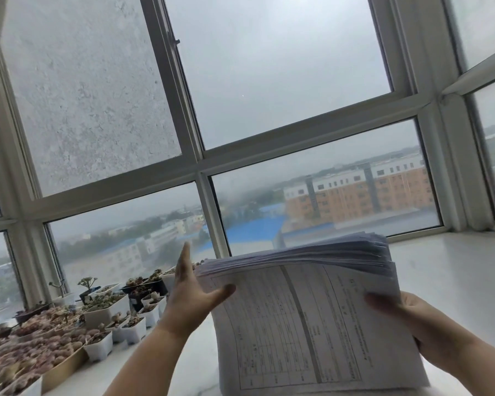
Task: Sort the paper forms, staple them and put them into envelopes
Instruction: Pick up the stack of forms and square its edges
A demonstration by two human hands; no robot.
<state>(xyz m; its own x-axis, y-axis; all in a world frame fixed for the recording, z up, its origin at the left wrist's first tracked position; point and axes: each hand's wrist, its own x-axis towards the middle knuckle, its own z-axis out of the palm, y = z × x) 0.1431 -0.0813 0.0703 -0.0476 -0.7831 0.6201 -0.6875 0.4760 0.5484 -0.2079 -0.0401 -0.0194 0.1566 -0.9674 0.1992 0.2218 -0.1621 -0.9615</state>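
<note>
Thick stack of paper forms (312, 310) held up before the window (200, 164).
Right hand (420, 324) grips its 3 o'clock edge; left hand (192, 292), fingers straight, presses the 9 o'clock edge. Print too blurred to read.

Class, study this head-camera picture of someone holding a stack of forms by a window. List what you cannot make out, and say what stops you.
- Print on the top form of the paper stack: too small and blurred to read.
- Right hand: fingers hidden behind the stack, thumb blurred.
- Left hand: whether its fingers touch the stack edge is unclear.
- Stack's near edge: cut off by the frame bottom.
- Stapler, envelopes: none in view.
</note>
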